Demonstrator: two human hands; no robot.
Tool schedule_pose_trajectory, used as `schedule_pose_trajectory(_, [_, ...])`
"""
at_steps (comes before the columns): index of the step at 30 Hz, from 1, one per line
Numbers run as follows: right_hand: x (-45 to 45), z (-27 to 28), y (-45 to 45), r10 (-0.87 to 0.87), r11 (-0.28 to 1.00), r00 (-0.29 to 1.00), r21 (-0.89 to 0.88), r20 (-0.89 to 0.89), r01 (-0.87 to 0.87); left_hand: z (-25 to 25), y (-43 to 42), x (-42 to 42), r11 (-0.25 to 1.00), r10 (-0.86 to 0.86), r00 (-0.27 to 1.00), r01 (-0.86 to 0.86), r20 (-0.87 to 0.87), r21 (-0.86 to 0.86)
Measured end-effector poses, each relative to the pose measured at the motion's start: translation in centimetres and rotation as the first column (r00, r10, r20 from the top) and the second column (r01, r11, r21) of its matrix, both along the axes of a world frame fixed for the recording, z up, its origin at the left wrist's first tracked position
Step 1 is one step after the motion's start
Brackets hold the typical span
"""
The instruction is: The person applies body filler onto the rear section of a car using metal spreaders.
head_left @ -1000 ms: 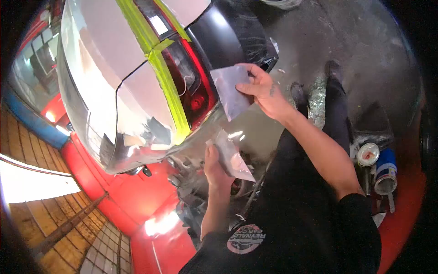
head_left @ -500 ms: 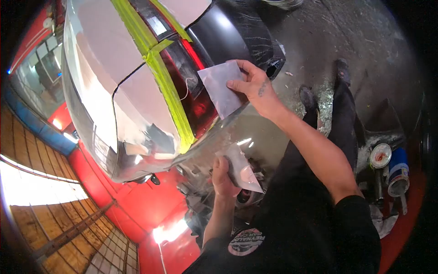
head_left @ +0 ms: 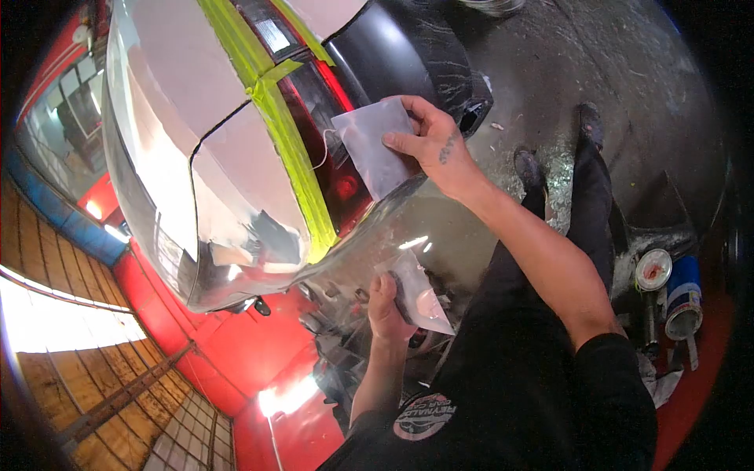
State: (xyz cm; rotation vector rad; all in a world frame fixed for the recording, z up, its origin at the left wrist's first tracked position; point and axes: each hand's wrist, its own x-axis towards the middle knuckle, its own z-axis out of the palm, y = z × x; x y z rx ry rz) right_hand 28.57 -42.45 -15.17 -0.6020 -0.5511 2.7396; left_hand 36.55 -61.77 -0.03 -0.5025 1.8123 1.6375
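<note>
My right hand (head_left: pixel 432 145) pinches a square, whitish, translucent sheet (head_left: pixel 375 153) between thumb and fingers. It holds the sheet in front of the car's red and dark tail light (head_left: pixel 343 184), partly hiding it. Lower down, my left hand (head_left: pixel 387 308) grips a second thin, translucent sheet (head_left: pixel 426 302) by one side, with a dark patch beside the fingers. Yellow-green masking tape (head_left: pixel 292 169) edges the tail light. A thin, pale, curved line, perhaps a string, shows left of the right hand's sheet. Whether the sheet touches the car I cannot tell.
The car's pale body panel (head_left: pixel 236 177) lies on the left and its black bumper (head_left: pixel 393 51) at the top. Cans (head_left: pixel 685 302) with tools stand at the right. Grey floor (head_left: pixel 620 86) stretches behind my feet, with a red wall (head_left: pixel 251 349) at lower left.
My right hand and its sheet have shifted slightly left and up over the tail light. My left hand stays nearly in place, still holding its sheet.
</note>
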Motion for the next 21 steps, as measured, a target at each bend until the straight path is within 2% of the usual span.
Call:
schedule_pose_trajectory(2, [-0.2,0.1,0.1,0.002,0.999,1.0,0.036,0.006,-0.002,-0.1,-0.2,0.0,1.0,0.01,1.0,-0.01,-0.004,-0.014])
schedule_pose_trajectory(5, [-0.5,-0.1,-0.2,-0.026,0.996,1.0,0.084,-0.018,0.027,-0.1,-0.7,-0.2,0.997,-0.053,0.999,0.052,0.014,0.053])
schedule_pose_trajectory(8, [-0.3,0.9,0.6,0.017,0.995,1.0,0.095,-0.012,-0.015,-0.1,-0.6,0.0,0.999,0.005,1.0,-0.005,0.015,0.039])
schedule_pose_trajectory(14, [0.1,1.4,1.0,0.057,0.982,0.998,0.183,-0.007,-0.055,0.0,-0.5,0.1,1.0,0.0,1.0,0.0,-0.006,0.02])
schedule_pose_trajectory(21, [0.5,2.2,0.5,0.055,0.984,0.998,0.171,-0.029,-0.049,0.2,-0.4,-0.1,0.996,-0.011,0.999,0.008,0.034,0.093])
